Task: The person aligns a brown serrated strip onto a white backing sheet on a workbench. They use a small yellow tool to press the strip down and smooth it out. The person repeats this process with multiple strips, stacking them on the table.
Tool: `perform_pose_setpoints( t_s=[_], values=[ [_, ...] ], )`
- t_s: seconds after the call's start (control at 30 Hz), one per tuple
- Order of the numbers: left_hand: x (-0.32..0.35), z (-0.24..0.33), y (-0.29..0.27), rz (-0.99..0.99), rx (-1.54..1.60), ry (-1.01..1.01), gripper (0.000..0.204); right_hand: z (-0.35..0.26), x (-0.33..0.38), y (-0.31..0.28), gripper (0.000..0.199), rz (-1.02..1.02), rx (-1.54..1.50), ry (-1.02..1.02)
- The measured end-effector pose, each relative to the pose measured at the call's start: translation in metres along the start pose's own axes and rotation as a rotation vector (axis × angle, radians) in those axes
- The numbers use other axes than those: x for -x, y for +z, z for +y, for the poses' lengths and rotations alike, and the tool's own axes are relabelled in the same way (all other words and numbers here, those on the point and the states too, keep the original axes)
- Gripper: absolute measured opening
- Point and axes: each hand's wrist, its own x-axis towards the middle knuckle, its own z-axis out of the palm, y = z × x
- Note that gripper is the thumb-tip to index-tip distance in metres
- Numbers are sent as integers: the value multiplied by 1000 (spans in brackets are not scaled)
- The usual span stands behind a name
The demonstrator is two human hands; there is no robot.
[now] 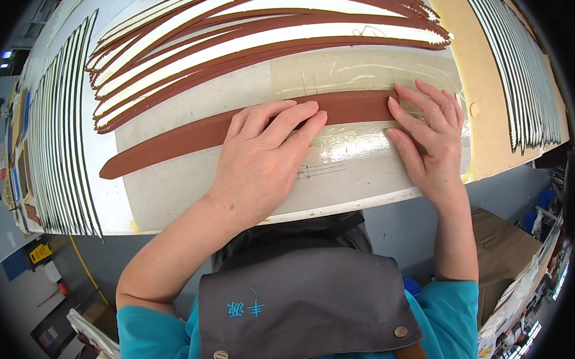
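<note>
— Long brown strip (174, 139), lying flat across the middle of the frame on the pale work board (171, 194), curving from a rounded tip at left centre up toward the right. Middle stretch hidden under the left hand (263, 156); right end lost beneath the right hand (430, 141), so impossible to tell where it stops.

— Left hand: released, nothing gripped, fingers stretched out and pressing flat on the strip, fingertips just past its upper edge. Palm covering the board below. Right hand?

— Also unclenched, fingers spread and laid flat over the strip's right end, at the right of centre. Thumb side mostly out of sight; hard to say whether any edge is pinched underneath.

— Glossy clear film (359, 144) between the two hands, glare washing out whatever lies under it. Faint pencil marks below, too small to make out.

— Above, in the upper middle of the frame, a fan of brown strips (255, 37) on white, ends overlapping at upper right, count unclear. Top of the fan cut by the frame edge.

— Striped black-and-white strips (61, 150) ranked down the left side, another rank (523, 74) at upper right, both bent by the lens and running out of view.

— Grey apron (308, 302) and teal sleeves along the bottom, cut off. Corners dark, background floor clutter blurred beyond telling.
</note>
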Motion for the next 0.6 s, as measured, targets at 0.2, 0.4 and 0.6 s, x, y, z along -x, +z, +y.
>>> perform_pose_setpoints(
  t_s=[0.2,0.4,0.6],
  values=[
    [-3,0,3,1,-17,-6,47,0,-1,-2,34,35,-34,5],
    [-1,1,0,-30,-9,-29,45,3,-1,3,34,83,-83,4],
    [-3,2,-1,-44,-28,-15,44,5,2,4,35,94,-87,16]
  ],
)
